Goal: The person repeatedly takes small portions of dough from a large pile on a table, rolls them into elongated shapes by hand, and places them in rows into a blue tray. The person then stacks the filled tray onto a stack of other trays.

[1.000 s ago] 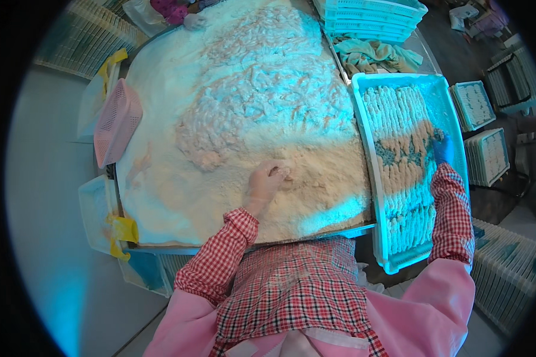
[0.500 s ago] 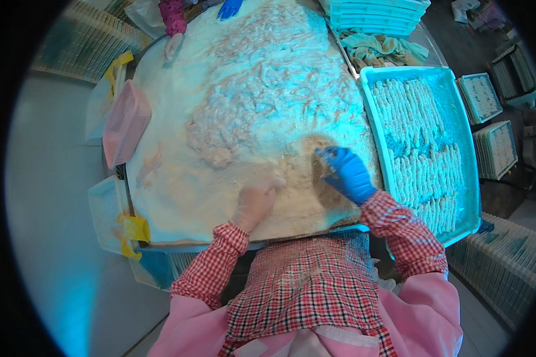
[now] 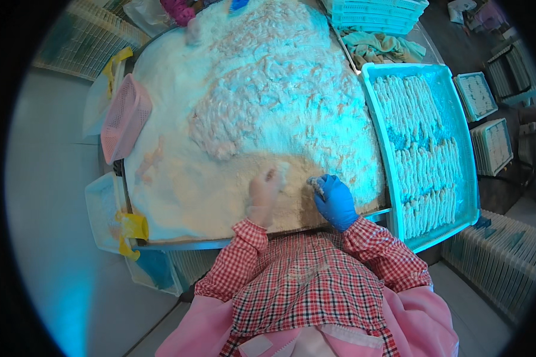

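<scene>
My left hand [image 3: 264,191] is over the crumb-covered near part of the table, its fingers curled but blurred by motion. Whether it holds anything does not show. Just to its right, my right hand [image 3: 335,203], in a blue glove, is closed on a small crumb-coated strip [image 3: 317,187], mostly hidden by the fingers. Beyond both hands spreads a heap of pale, raw-looking strips [image 3: 268,89] dusted with white powder. Tan crumbs [image 3: 220,199] lie around my hands. To the right, a light-blue tray [image 3: 471,178] holds rows of coated strips [image 3: 426,163].
A pink perforated basket [image 3: 124,119] sits at the table's left edge. Stacked light-blue trays [image 3: 378,15] and a crumpled cloth [image 3: 382,47] are at the far right. Another person's sleeve [image 3: 177,11] shows at the far edge. More tray stacks [image 3: 491,146] stand on the right.
My right hand has drawn nearer to me and slightly left. My left hand has shifted a little right. At the far edge, the other person's hand has moved right and away.
</scene>
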Tool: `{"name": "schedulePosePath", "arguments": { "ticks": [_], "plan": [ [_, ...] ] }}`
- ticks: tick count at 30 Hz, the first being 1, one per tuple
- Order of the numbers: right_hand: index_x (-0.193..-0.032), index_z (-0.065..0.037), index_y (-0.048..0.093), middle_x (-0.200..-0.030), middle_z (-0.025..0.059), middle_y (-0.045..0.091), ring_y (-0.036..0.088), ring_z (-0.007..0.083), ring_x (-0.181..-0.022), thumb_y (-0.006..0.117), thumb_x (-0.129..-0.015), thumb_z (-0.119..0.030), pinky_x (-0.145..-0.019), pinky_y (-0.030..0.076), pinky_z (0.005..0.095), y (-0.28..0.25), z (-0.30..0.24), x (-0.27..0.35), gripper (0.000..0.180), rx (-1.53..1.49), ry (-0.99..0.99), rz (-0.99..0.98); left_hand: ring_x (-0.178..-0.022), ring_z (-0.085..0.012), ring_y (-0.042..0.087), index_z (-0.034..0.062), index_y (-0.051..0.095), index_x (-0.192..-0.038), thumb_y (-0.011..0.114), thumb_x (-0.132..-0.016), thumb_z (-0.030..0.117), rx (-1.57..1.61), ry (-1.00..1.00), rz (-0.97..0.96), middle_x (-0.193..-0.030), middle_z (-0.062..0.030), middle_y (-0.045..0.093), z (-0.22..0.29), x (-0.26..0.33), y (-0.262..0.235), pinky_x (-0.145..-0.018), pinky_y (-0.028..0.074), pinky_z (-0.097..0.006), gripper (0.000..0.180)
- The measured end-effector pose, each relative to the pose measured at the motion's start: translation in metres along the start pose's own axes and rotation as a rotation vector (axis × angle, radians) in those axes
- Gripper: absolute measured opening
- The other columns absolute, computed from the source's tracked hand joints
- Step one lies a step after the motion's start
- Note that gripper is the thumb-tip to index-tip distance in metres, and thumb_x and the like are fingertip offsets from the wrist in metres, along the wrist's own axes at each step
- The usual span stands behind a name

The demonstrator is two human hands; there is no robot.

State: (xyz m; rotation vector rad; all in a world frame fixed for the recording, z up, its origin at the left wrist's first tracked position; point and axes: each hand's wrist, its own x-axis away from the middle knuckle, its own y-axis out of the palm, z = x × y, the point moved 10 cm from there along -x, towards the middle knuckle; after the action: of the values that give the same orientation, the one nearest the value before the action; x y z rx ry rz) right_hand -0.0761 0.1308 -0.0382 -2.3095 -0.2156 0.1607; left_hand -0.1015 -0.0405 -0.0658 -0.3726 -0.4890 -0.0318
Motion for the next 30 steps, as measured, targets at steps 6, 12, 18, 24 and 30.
{"name": "schedulePosePath", "arguments": {
  "ticks": [6, 12, 18, 24, 30],
  "plan": [
    [-0.098, -0.008, 0.062, -0.09, 0.016, 0.057, 0.057, 0.0356, -0.085, 0.061, -0.079, -0.012, -0.07, 0.049, 0.0451, 0.046, -0.01, 0.016, 0.02, 0.01, -0.025, -0.165, -0.101, -0.0323, 0.06, 0.0049, 0.061, -0.117, 0.059, -0.083, 0.019, -0.914, 0.504, 0.003, -0.116, -0.0176, 0.062, 0.013, 0.002, 0.005, -0.085, 0.048, -0.04, 0.037],
    [-0.105, -0.005, 0.062, -0.093, 0.0091, 0.063, 0.06, 0.0248, -0.084, 0.062, -0.088, -0.018, -0.068, 0.05, 0.0382, 0.071, 0.059, 0.019, 0.021, -0.839, 0.517, -0.021, -0.101, -0.0353, 0.055, 0.0027, 0.058, -0.119, 0.057, -0.083, 0.017, -0.796, 0.581, 0.091, -0.106, -0.0196, 0.06, 0.027, 0.004, 0.017, -0.088, 0.046, -0.043, 0.04],
    [-0.101, -0.004, 0.062, -0.089, 0.003, 0.064, 0.058, 0.0153, -0.076, 0.063, -0.091, -0.024, -0.067, 0.049, 0.0325, 0.09, 0.052, 0.025, 0.022, -1.617, 0.863, 0.188, -0.11, -0.0381, 0.049, 0.003, 0.052, -0.125, 0.056, -0.086, 0.019, -0.632, 0.612, 0.072, -0.119, -0.019, 0.053, 0.039, 0.054, 0.053, -0.095, 0.04, -0.045, 0.042],
    [-0.149, -0.009, 0.023, -0.153, 0.0077, 0.025, 0.027, 0.0203, -0.138, 0.039, -0.1, -0.043, -0.114, 0.022, 0.0341, 0.099, -0.004, 0.024, 0.062, -2.084, 0.861, -0.134, -0.134, -0.0356, 0.032, 0.0049, 0.04, -0.137, 0.046, -0.094, 0.026, -0.35, 0.78, 0.186, -0.143, -0.019, 0.037, 0.065, 0.054, 0.061, -0.113, 0.017, -0.048, 0.049],
    [-0.135, -0.009, 0.045, -0.123, 0.0061, 0.056, 0.055, 0.0219, -0.107, 0.045, -0.099, -0.035, -0.09, 0.046, 0.0358, 0.061, 0.065, 0.037, 0.045, -2.324, 0.456, 0.392, -0.138, -0.0332, 0.028, 0.0041, 0.033, -0.144, 0.05, -0.092, 0.022, -0.932, 0.792, 0.059, -0.146, -0.0195, 0.035, 0.065, 0.018, 0.141, -0.114, 0.018, -0.044, 0.058]
  ]
}}
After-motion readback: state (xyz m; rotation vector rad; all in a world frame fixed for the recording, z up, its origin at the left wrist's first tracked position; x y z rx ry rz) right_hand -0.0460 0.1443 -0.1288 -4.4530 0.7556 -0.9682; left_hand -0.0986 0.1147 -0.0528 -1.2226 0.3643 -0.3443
